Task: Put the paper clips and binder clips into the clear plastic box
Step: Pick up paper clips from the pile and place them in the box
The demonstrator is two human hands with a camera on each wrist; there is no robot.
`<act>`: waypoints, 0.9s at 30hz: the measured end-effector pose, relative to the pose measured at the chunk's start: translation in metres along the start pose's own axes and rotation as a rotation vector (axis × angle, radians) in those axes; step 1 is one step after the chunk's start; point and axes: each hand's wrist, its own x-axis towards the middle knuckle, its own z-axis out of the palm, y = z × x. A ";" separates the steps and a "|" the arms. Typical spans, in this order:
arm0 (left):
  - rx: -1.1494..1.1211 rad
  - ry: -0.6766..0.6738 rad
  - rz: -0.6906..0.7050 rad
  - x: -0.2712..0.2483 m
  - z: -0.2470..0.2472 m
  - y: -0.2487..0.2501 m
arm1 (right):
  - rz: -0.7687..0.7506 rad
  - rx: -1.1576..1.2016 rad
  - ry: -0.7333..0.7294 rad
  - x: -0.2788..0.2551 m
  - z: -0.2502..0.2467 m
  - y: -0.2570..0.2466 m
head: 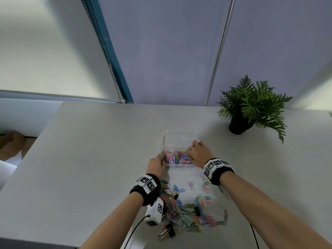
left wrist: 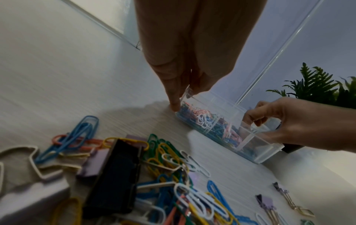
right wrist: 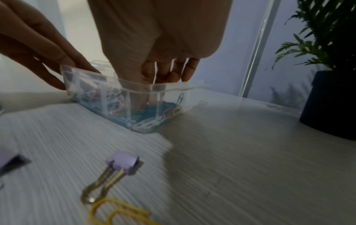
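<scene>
The clear plastic box [head: 179, 132] stands on the table with coloured paper clips [head: 177, 157] across its bottom. My left hand [head: 158, 161] pinches the box's near left corner, finger outside and thumb over the rim [left wrist: 183, 99]. My right hand [head: 196, 151] grips the right wall, thumb down inside among the clips [right wrist: 154, 79]. Nearer me lies a loose pile of paper clips [head: 188, 209] mixed with binder clips: a black one [head: 169, 229], a green one [head: 186, 221] and a lilac one [right wrist: 123, 162].
A potted fern [head: 251, 108] in a black pot stands at the back right, close to the box. The grey table [head: 89, 159] ends at the left, where the floor shows. A wall and window blind rise behind the table.
</scene>
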 end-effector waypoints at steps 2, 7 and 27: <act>-0.001 -0.004 0.003 0.001 0.000 -0.001 | -0.010 -0.031 0.013 0.002 0.000 -0.003; -0.005 -0.031 0.002 0.002 -0.002 -0.003 | -0.067 -0.166 0.009 0.011 0.002 -0.010; 0.032 -0.080 0.054 -0.003 -0.016 0.002 | 0.078 0.380 0.138 -0.016 -0.023 0.003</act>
